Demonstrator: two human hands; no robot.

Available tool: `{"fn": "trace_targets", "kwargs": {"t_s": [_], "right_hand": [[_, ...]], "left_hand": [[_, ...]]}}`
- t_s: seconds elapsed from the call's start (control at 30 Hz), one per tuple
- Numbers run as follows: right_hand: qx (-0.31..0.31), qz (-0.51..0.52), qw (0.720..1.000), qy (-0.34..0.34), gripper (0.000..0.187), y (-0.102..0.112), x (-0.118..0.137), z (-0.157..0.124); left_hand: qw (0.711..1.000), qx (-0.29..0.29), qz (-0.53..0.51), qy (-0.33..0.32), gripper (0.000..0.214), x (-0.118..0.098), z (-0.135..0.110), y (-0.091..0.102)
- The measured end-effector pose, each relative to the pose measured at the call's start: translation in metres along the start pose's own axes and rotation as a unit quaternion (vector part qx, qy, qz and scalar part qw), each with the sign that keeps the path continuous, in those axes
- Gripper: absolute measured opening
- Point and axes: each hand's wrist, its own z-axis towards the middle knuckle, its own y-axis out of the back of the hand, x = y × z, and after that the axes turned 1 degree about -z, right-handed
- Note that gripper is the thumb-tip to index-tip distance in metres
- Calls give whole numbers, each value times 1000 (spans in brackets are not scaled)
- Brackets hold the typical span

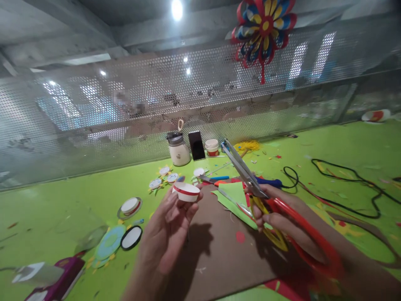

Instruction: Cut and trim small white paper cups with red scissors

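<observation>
My left hand [171,230] pinches a shallow white paper ring or cup base [187,193] with a red stripe around its side. Its rim faces up, tilted a little. In my right hand [282,213] is a pair of large scissors [247,171], held with the blades pointing up and away. Red and yellow show at its handles, partly covered by my fingers. Beneath both hands lies a brown board [216,251]. A light green paper piece [234,194] rests on the board near my right hand.
At the back stand a white bottle [179,151], a phone [196,146] and a lidded paper cup [212,147]. A black cable [354,167] loops at right; a purple power strip [62,278] sits front left. A paper flower [266,26] hangs above.
</observation>
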Motion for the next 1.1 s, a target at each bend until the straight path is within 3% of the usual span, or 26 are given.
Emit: {"fn": "trace_targets", "kwargs": {"t_s": [0.2,0.4,0.53,0.73,0.87,1.1], "right_hand": [[-67,-77,995,2,37,-9,9,-2],[-100,-131,986,28,37,-13,8,-3],[-59,-197,978,46,31,-11,8,-1],[-59,-297,948,94,33,-8,12,-3],[-26,-305,948,86,28,-7,6,0],[-29,-325,939,111,41,-5,-7,-1]], "left_hand": [[1000,-21,14,-5,15,-2,-2,-2],[1000,-4,-14,14,22,-2,1,-5],[999,-21,-20,13,19,-4,2,-3],[1000,17,-19,14,22,-3,4,-3],[1000,14,7,-19,17,0,2,-2],[992,28,69,-102,24,7,4,3]]}}
